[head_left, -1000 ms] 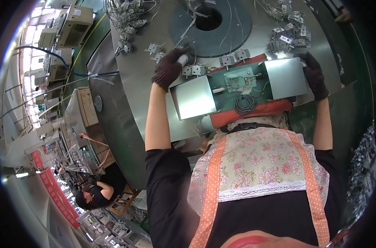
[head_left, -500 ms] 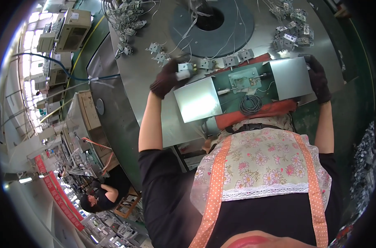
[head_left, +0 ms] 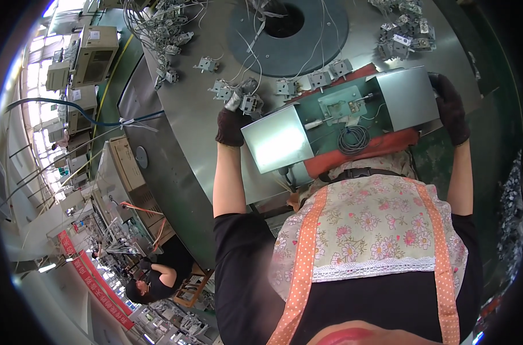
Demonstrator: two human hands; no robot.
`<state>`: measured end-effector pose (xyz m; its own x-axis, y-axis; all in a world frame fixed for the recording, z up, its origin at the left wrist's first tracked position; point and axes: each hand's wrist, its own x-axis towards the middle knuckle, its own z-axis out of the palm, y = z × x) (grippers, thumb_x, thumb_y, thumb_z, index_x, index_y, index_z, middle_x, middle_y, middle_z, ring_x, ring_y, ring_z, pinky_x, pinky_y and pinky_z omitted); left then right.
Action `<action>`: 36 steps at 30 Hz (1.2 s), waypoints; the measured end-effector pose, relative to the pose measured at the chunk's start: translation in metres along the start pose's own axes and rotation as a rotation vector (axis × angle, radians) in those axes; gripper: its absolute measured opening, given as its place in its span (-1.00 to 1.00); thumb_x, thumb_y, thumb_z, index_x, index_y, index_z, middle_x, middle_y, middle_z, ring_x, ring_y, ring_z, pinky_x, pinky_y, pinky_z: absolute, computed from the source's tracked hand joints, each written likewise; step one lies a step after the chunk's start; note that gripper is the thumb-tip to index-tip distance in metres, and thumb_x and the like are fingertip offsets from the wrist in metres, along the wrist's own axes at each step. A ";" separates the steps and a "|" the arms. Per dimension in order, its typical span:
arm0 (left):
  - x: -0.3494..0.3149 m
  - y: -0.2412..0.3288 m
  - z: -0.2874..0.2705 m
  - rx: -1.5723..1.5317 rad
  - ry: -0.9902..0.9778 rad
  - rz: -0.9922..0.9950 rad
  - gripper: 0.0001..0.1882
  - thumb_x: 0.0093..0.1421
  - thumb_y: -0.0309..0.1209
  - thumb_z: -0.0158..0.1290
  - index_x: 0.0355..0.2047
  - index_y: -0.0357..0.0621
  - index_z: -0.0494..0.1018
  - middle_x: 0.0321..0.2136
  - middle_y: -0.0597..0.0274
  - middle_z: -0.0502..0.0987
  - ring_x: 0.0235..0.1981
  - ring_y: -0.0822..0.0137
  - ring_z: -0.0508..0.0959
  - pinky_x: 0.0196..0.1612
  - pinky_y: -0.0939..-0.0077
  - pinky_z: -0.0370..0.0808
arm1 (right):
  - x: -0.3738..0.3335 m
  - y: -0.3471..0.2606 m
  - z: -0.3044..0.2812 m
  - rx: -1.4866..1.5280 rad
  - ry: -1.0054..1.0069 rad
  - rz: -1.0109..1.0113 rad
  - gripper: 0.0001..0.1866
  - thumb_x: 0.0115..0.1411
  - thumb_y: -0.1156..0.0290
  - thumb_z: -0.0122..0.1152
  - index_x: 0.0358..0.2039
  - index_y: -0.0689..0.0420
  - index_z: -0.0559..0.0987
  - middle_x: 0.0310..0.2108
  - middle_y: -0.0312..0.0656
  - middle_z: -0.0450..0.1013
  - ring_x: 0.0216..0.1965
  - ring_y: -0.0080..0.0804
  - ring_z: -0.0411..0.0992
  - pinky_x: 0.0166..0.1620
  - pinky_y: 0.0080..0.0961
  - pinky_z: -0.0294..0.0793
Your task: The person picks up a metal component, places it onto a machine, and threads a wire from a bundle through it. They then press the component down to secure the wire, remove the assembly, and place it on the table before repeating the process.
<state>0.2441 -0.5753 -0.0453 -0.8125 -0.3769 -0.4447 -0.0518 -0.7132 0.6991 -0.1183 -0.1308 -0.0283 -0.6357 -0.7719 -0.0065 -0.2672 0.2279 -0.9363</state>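
Note:
My left hand (head_left: 231, 119), in a dark glove with greyish fingertips, is closed around a small metal box-shaped part (head_left: 250, 104) beside the fixture's left end. Another such part (head_left: 220, 89) lies right by its fingers. In front of me stands a green fixture (head_left: 326, 129) with two shiny sheet-metal covers, the left cover (head_left: 277, 139) and the right cover (head_left: 405, 100). Between them sit a clear block (head_left: 337, 107) and a coil of dark thin cable (head_left: 353, 140). My right hand (head_left: 452, 112), also gloved, rests at the right cover's outer edge; its fingertips are mostly hidden.
More small metal parts (head_left: 319, 80) line the fixture's far side. Heaps of wired parts lie at the far left (head_left: 172, 43) and far right (head_left: 408, 37). A grey round disc (head_left: 322, 43) with a dark centre stands beyond. A co-worker (head_left: 158, 276) sits at the lower left.
My left hand has drawn slightly nearer to me, and the small metal part at its fingers has shifted with it. My right hand remains beside the right cover. The view has shifted slightly.

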 end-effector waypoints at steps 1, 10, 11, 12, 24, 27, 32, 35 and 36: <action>0.000 0.000 -0.001 0.017 0.051 -0.001 -0.41 0.26 0.01 0.20 0.17 -0.06 0.46 -0.25 0.15 0.59 -0.27 0.26 0.57 -0.28 0.38 0.52 | -0.004 -0.008 -0.001 -0.189 0.006 -0.023 -0.57 0.25 0.55 0.11 0.16 0.23 0.46 0.08 -0.12 0.48 0.18 -0.36 0.41 0.24 -0.41 0.39; 0.011 0.001 -0.031 0.134 0.173 0.153 -0.48 0.41 -0.19 0.04 0.30 -0.06 0.26 0.03 0.15 0.55 -0.15 0.24 0.56 -0.07 0.34 0.55 | -0.026 -0.001 0.005 -0.696 0.043 -0.191 -0.36 0.01 0.35 0.33 0.17 0.16 0.52 0.12 0.04 0.47 0.18 0.05 0.41 0.23 -0.19 0.44; 0.008 0.007 -0.038 0.295 0.217 0.157 -0.48 0.44 -0.19 -0.01 0.32 -0.06 0.23 0.06 0.14 0.54 -0.13 0.25 0.56 -0.06 0.34 0.55 | -0.028 0.005 0.007 -0.698 0.095 -0.340 -0.35 0.01 0.34 0.31 0.18 0.14 0.52 0.09 0.02 0.48 0.13 0.03 0.44 0.19 -0.20 0.47; 0.004 0.014 -0.016 0.351 0.205 0.224 -0.53 0.47 -0.16 -0.09 0.29 -0.05 0.28 0.02 0.17 0.55 -0.15 0.31 0.56 -0.11 0.38 0.54 | -0.034 0.047 0.001 -0.813 0.188 -0.478 -0.38 0.04 0.36 0.27 0.19 0.13 0.52 0.03 0.01 0.50 0.06 0.04 0.46 0.14 -0.22 0.48; -0.056 0.062 0.045 0.097 0.027 0.050 -0.63 0.42 -0.14 -0.07 0.05 -0.11 0.45 -0.42 0.24 0.53 -0.54 0.39 0.49 -0.61 0.48 0.40 | -0.035 -0.014 0.014 -0.810 0.152 -0.379 -0.52 0.16 0.45 0.22 0.14 0.06 0.55 -0.22 -0.01 0.53 -0.24 0.04 0.51 -0.08 -0.12 0.53; -0.063 0.039 0.079 -0.222 -0.109 -0.032 -0.63 0.43 -0.14 -0.08 0.04 -0.14 0.45 -0.39 0.25 0.50 -0.47 0.30 0.52 -0.47 0.36 0.53 | -0.027 -0.003 0.019 -0.710 0.159 -0.259 -0.58 0.17 0.48 0.15 0.08 0.07 0.59 -0.27 -0.05 0.55 -0.22 0.02 0.52 -0.08 -0.11 0.51; -0.052 -0.023 0.174 -0.301 0.118 -0.061 -0.63 0.47 -0.15 -0.11 0.09 -0.11 0.44 -0.18 0.20 0.56 -0.21 0.24 0.56 -0.07 0.23 0.57 | -0.032 0.004 0.009 -0.557 0.406 -0.213 -0.67 0.24 0.55 0.07 0.02 0.21 0.57 -0.04 -0.03 0.54 -0.08 -0.10 0.54 -0.04 -0.28 0.54; -0.048 -0.050 0.178 -0.417 0.017 -0.028 -0.63 0.45 -0.21 -0.06 0.15 -0.10 0.41 -0.09 0.21 0.57 -0.14 0.21 0.57 -0.02 0.25 0.57 | -0.041 -0.033 -0.019 0.262 0.404 -0.024 -0.59 0.36 0.48 0.00 0.21 0.19 0.48 0.10 -0.19 0.49 0.08 -0.48 0.44 0.13 -0.50 0.43; -0.050 -0.057 0.178 -0.457 -0.030 -0.025 -0.62 0.43 -0.26 -0.02 0.18 -0.10 0.40 -0.05 0.22 0.58 -0.10 0.21 0.58 0.01 0.27 0.56 | -0.039 -0.066 -0.019 0.231 0.349 -0.007 -0.58 0.37 0.46 0.00 0.22 0.18 0.47 0.08 -0.19 0.49 0.08 -0.51 0.43 0.11 -0.50 0.45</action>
<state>0.1844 -0.4105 0.0365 -0.8310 -0.3439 -0.4371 0.1845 -0.9118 0.3667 -0.0900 -0.1044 0.0401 -0.8522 -0.5166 0.0822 -0.1282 0.0539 -0.9903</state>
